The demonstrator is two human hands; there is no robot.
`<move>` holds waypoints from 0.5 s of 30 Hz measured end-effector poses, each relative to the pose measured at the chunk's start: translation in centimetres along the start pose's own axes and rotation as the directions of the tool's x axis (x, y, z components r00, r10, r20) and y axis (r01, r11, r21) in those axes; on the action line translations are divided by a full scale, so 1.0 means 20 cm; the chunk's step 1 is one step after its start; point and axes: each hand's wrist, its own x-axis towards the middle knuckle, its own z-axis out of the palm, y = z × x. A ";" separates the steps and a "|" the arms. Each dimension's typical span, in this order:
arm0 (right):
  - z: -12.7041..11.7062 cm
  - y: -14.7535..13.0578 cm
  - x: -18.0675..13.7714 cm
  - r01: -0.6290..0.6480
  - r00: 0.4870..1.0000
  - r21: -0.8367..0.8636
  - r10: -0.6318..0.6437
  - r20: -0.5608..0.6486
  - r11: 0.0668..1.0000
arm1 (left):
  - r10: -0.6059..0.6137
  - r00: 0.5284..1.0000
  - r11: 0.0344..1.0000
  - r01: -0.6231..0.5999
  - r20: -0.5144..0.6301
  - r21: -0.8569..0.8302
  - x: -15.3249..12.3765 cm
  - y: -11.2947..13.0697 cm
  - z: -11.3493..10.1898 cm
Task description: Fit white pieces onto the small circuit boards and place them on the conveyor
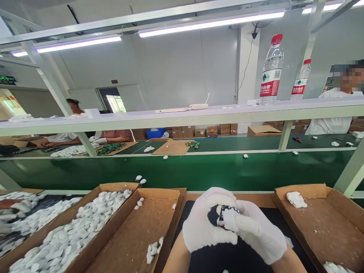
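Both of my hands wear white gloves and meet in front of me. My left hand [203,223] is closed around a small black-and-white plastic part [224,218] with a dark edge and a tiny red spot. My right hand [260,231] pinches the same part from the right, its thumb and fingers against the white side. The gloves cover much of the part, so its exact kind is not clear. Beneath the hands lies a black mat [187,231].
To the left, one cardboard tray [98,186] holds many white shells [71,231]; another tray [127,235] has a few pieces. A third tray [335,223] is at the right. Beyond runs a green conveyor [199,170], below a shelf [170,119] with two bottles [271,76]. Other people sit beyond.
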 end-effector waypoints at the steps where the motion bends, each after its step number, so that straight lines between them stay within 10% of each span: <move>1: 0.00 0.00 0.00 0.008 1.000 0.001 -0.008 -0.001 1.000 | -0.017 1.000 0.999 0.017 0.001 -0.048 0.00 0.00 0.00; 15: 0.01 0.01 -0.01 0.079 0.993 -0.132 -0.090 -0.079 0.988 | -0.046 0.999 0.998 0.047 0.017 -0.053 -0.02 0.00 0.01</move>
